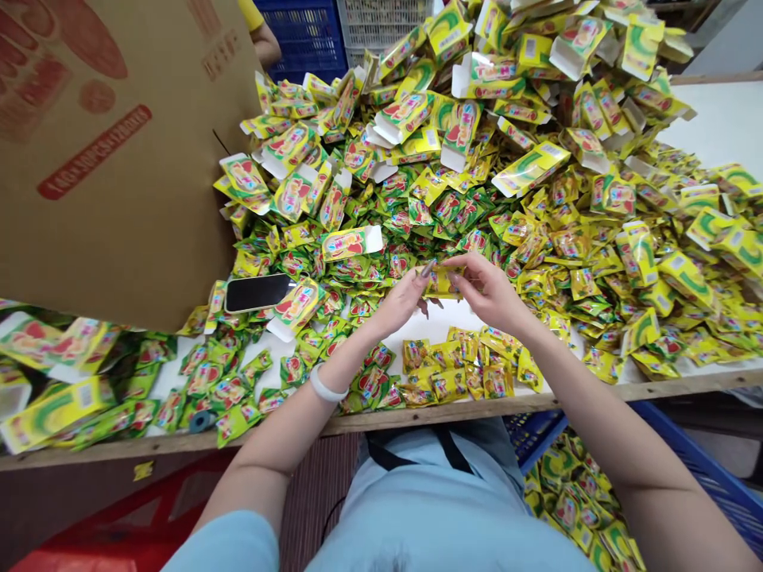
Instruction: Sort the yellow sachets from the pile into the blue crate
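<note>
I list, centre frame: glossy, pillow-shaped yellow sachets [443, 281]; left hand [400, 303], fingers curled round them; right hand [487, 291], fingers narrowly bent, grip I cannot tell.

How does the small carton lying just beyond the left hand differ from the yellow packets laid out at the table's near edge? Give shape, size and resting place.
Shape: the small carton is a straight-sided box with a white end flap, while the yellow packets are crinkled sachets.
Size: the small carton is longer than any one of the yellow packets.
Place: the small carton lies on heaped packets; the yellow packets lie on the white tabletop.
Shared: both carry yellow printing.
</note>
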Demonstrator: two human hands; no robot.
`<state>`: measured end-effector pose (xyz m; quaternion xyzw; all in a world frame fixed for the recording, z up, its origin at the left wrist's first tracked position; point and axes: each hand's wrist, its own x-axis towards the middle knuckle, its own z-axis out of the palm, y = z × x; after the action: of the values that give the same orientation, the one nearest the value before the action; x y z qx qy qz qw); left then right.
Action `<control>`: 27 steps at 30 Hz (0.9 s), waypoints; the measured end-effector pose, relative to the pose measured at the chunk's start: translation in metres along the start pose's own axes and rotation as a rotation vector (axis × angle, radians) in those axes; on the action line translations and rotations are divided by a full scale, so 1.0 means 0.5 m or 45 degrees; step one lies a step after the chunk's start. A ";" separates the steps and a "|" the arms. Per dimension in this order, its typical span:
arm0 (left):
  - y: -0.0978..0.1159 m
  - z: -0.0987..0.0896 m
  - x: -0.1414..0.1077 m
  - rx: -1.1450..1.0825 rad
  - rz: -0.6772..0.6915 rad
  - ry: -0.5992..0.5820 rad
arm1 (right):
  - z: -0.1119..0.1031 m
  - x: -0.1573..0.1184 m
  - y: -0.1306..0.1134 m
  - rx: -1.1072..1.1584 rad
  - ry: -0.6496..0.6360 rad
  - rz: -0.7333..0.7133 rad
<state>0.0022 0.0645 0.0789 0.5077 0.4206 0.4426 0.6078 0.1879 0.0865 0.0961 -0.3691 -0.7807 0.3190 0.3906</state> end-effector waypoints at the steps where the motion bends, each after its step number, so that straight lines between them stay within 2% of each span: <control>1: -0.008 -0.001 0.004 -0.005 0.009 0.021 | 0.007 0.006 0.007 0.014 0.015 -0.008; 5: -0.044 -0.014 0.013 0.033 0.005 0.176 | 0.056 0.025 0.040 -0.010 0.058 -0.021; 8: -0.060 -0.025 0.006 0.119 -0.029 0.277 | 0.089 0.024 0.061 -0.099 0.099 0.105; 11: -0.060 -0.035 -0.009 0.351 -0.030 0.347 | 0.098 0.015 0.072 -0.122 0.069 0.177; 19: -0.076 -0.057 -0.030 0.535 -0.050 0.295 | 0.085 0.020 0.065 0.382 -0.276 0.246; 21: -0.082 -0.060 -0.033 0.563 -0.091 0.284 | 0.089 0.021 0.069 0.498 -0.308 0.302; 25: -0.085 -0.073 -0.027 0.590 -0.180 0.423 | 0.099 0.019 0.082 0.680 -0.318 0.373; 27: -0.084 -0.080 -0.010 0.524 -0.201 0.430 | 0.105 0.020 0.089 0.704 -0.298 0.398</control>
<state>-0.0326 0.0657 0.0324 0.5053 0.6352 0.3776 0.4457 0.1539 0.1073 0.0391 -0.3254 -0.6381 0.6148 0.3301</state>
